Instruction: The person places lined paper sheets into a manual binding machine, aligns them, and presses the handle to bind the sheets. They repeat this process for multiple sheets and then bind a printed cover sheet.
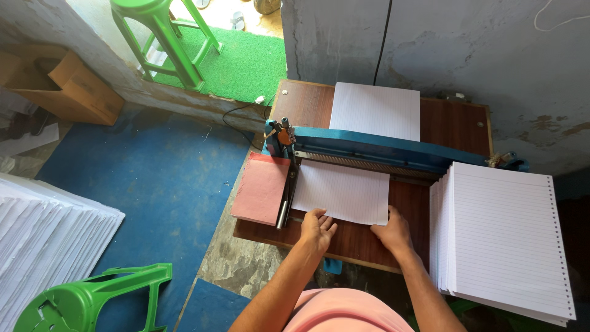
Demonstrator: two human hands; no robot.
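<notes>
Hands are resting at the near edge of a small stack of lined paper point(342, 192) that is lying on a wooden table point(356, 237) with its far edge tucked under the blue punching machine point(393, 154). Fingers of the left hand point(317, 229) are lying flat on the stack's near left corner, pressing down rather than gripping. Beside it, the right hand point(392, 231) is touching the near right corner with its fingertips, loosely curled and closed around nothing. More lined paper point(376, 110) is showing beyond the machine's bar. A pink sheet of card point(260, 188) is lying just left of the machine's black handle point(284, 203). Right of the hands, a tall pile of punched lined sheets point(505, 237) is sitting at the table's edge. Green plastic stools point(92, 300) are standing on the blue floor point(160, 184), near another white paper pile point(43, 240).
</notes>
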